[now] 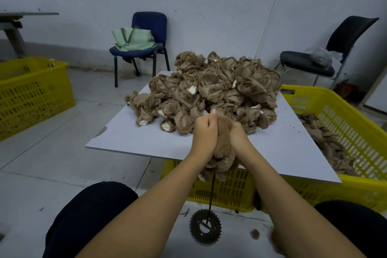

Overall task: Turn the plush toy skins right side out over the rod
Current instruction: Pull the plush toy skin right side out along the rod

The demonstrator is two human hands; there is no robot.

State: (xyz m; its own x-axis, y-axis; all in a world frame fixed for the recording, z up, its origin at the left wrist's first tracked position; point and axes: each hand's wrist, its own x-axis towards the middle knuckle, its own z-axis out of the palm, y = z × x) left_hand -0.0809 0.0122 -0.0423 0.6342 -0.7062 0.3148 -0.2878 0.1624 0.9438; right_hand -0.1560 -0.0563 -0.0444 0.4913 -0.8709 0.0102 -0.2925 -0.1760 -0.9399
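Note:
A brown plush skin (223, 146) sits over the top of a thin dark rod (211, 197) that rises from a gear-shaped base (205, 227) on the floor. My left hand (204, 131) grips the skin from the left and my right hand (238, 134) grips it from the right, both wrapped around its furry upper part. The lower folds of the skin hang bunched around the rod. A big heap of inside-out brown skins (209, 90) lies on the grey board (136, 138) just beyond my hands.
The board rests on a yellow crate (230, 188). A second yellow crate (356, 115) at the right holds more brown skins, a third (31, 94) stands at the left. Two chairs (144, 48) (326, 56) stand by the wall. My knees (90, 216) flank the rod.

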